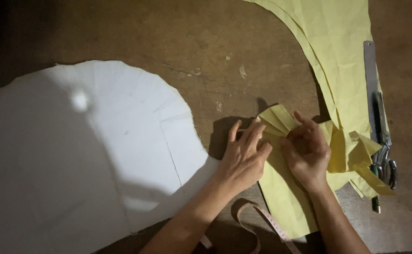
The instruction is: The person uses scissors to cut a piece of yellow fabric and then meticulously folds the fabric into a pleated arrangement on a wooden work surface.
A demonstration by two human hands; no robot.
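Left hand (244, 151) and right hand (307, 150) both pinch the fan-pleated yellow fabric piece (281, 188) at 4 o'clock on the surface (215, 47): top pleats formed, lower part flat; white paper pattern (83, 155) at 9 o'clock.

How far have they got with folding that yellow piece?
Done: several pleats fan out at the top of the yellow piece. In hand: the left hand presses the folds, the right hand pinches them. Left: the lower part lies flat, unpleated.

Pleated yellow fabric piece (281, 188), tabletop
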